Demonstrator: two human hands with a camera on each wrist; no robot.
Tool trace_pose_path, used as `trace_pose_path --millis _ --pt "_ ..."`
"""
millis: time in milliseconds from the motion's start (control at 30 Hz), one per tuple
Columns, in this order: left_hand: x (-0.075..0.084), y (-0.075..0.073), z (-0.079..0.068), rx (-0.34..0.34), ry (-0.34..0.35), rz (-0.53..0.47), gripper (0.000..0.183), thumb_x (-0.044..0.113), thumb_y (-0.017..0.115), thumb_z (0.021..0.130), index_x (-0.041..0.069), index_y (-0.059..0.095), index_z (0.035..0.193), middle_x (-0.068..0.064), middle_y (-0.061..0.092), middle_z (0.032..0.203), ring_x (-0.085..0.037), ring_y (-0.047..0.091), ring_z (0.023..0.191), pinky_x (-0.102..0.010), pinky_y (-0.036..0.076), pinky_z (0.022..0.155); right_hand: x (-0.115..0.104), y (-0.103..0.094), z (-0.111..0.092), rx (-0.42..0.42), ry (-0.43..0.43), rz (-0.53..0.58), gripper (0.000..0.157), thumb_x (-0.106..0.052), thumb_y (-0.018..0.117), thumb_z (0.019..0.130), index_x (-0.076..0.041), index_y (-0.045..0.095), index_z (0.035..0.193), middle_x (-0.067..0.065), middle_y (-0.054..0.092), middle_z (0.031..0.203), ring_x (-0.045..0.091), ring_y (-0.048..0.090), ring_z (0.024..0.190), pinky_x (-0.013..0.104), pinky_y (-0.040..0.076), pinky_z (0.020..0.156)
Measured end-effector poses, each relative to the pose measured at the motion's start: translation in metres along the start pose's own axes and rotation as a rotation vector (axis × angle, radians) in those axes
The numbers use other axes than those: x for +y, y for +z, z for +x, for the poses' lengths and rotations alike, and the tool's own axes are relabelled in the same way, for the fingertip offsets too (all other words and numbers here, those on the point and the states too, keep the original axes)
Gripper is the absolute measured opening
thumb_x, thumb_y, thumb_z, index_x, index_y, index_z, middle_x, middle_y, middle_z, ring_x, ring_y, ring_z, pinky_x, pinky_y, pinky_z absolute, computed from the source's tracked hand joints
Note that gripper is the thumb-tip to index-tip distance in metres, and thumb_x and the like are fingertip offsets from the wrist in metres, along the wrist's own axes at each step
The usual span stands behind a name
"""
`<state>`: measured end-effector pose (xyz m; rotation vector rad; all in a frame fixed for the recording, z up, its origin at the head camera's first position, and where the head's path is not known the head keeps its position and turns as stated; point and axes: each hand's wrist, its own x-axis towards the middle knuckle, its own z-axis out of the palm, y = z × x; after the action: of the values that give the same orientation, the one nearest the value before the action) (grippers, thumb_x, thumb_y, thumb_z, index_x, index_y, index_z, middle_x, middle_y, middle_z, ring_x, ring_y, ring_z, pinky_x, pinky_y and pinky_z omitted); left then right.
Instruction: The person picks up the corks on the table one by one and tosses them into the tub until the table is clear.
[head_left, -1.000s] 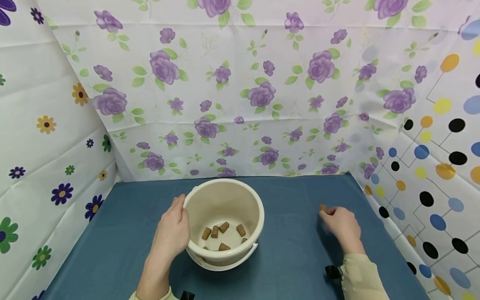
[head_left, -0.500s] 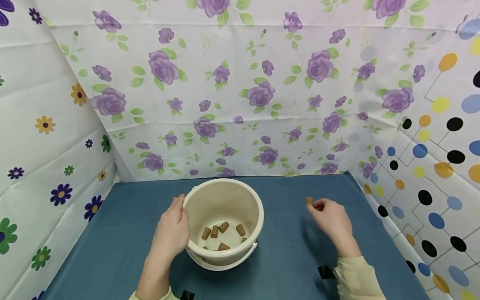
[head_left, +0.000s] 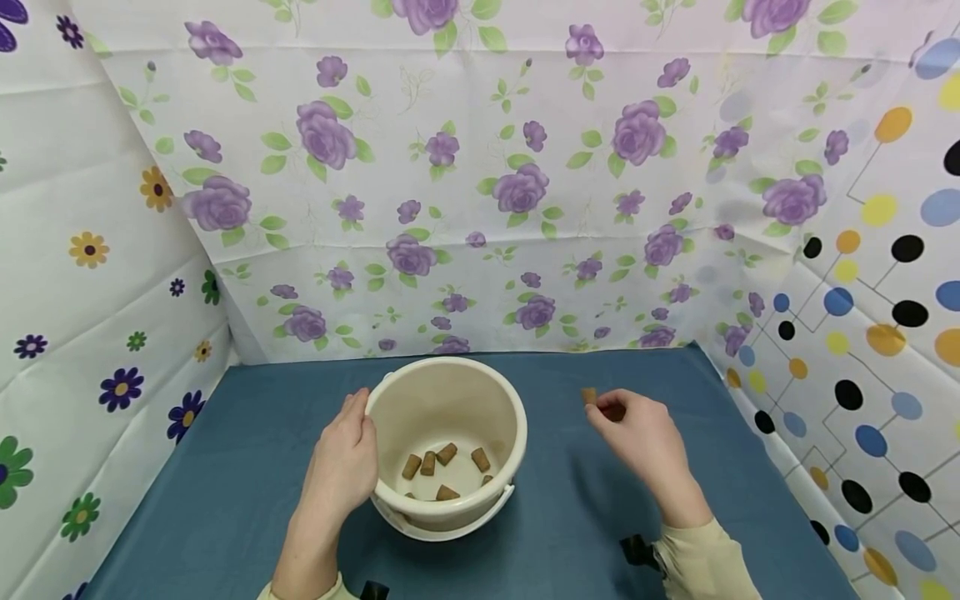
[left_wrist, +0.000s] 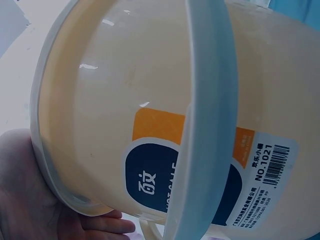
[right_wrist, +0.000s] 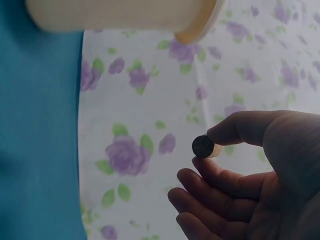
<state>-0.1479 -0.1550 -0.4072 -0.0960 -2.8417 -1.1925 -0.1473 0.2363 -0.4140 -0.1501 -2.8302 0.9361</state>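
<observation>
A cream plastic bucket [head_left: 450, 396] stands upright in the middle of the blue cloth, its mouth facing up and its handle hanging low. Several brown corks [head_left: 480, 459] lie on its floor. My left hand [head_left: 345, 458] rests against the left side of the rim, fingers mostly straight; the left wrist view shows the palm at the rim and the printed label [left_wrist: 262, 172] on the wall. To the right of the bucket, my right hand [head_left: 641, 437] pinches one cork [right_wrist: 202, 146] between thumb and index finger, above the cloth. The other fingers are half bent beside it.
The blue cloth [head_left: 225, 492] covers the table on both sides of the bucket. A flowered sheet [head_left: 465, 208] hangs along the back edge. Patterned sheets close off the left side and the right side [head_left: 862, 400].
My right hand has lifted the cork from the cloth on the right and carried it leftward, nearer the bucket. The left hand and the bucket have stayed put.
</observation>
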Motion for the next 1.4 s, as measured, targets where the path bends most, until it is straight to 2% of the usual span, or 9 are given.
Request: trace_pose_path --millis 267,467,700,867,1067,1267,1400 --pt "-0.001 0.0 0.001 -0.014 -0.003 -0.001 0.056 0.023 0.026 0.117 -0.001 0.027 0.168 -0.023 0.025 0.173 -0.038 0.016 0.162 -0.06 0.017 0.129 -0.032 0.004 -0.008 0.021 -0.096 0.031 0.024 -0.034 0.075 0.101 -0.016 0.079 0.115 0.001 0.077 0.108 0.023 0.074 0.096 0.047 0.062 0.079" --pt "0.0 -0.002 0.001 -0.014 -0.002 -0.007 0.056 0.023 0.026 0.117 -0.001 0.027 0.169 -0.022 0.025 0.174 -0.037 0.016 0.163 -0.06 0.016 0.13 -0.056 0.009 -0.013 0.054 -0.183 0.077 0.021 -0.031 0.08 0.098 -0.015 0.081 0.112 0.0 0.077 0.106 0.02 0.073 0.098 0.046 0.063 0.087" --pt "0.0 -0.002 0.002 -0.014 -0.009 -0.008 0.056 0.023 0.026 0.117 0.0 0.027 0.169 -0.021 0.025 0.174 -0.036 0.015 0.163 -0.06 0.016 0.13 -0.076 0.018 -0.021 0.068 -0.279 0.112 0.019 -0.029 0.083 0.095 -0.017 0.082 0.109 -0.004 0.077 0.103 0.014 0.072 0.095 0.043 0.063 0.087" --pt "-0.001 -0.001 0.001 -0.013 -0.007 -0.005 0.056 0.023 0.026 0.117 0.0 0.027 0.169 -0.021 0.025 0.174 -0.036 0.016 0.163 -0.06 0.017 0.13 -0.085 0.023 -0.022 0.08 -0.331 0.114 0.017 -0.028 0.084 0.095 -0.016 0.082 0.106 -0.005 0.076 0.101 0.014 0.072 0.093 0.044 0.064 0.086" --pt "-0.001 -0.001 0.001 -0.014 -0.008 -0.003 0.056 0.023 0.026 0.117 -0.001 0.027 0.168 -0.022 0.025 0.174 -0.036 0.016 0.163 -0.06 0.017 0.13 -0.09 0.029 -0.026 0.099 -0.398 0.11 0.015 -0.027 0.084 0.094 -0.017 0.081 0.104 -0.007 0.076 0.101 0.013 0.072 0.092 0.037 0.063 0.083" --pt "0.0 -0.001 0.0 -0.011 -0.003 -0.002 0.056 0.022 0.027 0.117 -0.002 0.027 0.168 -0.023 0.025 0.173 -0.038 0.016 0.162 -0.06 0.016 0.129 -0.093 0.035 -0.03 0.045 -0.508 0.129 0.014 -0.022 0.086 0.092 -0.02 0.08 0.105 -0.009 0.075 0.105 0.008 0.07 0.09 0.032 0.062 0.079" --pt "0.0 -0.001 0.001 -0.01 -0.005 -0.001 0.056 0.023 0.027 0.117 -0.002 0.027 0.168 -0.023 0.025 0.173 -0.038 0.016 0.162 -0.06 0.017 0.129 -0.095 0.037 -0.033 0.043 -0.556 0.113 0.014 -0.022 0.087 0.092 -0.02 0.079 0.103 -0.008 0.075 0.107 0.009 0.069 0.091 0.031 0.06 0.075"
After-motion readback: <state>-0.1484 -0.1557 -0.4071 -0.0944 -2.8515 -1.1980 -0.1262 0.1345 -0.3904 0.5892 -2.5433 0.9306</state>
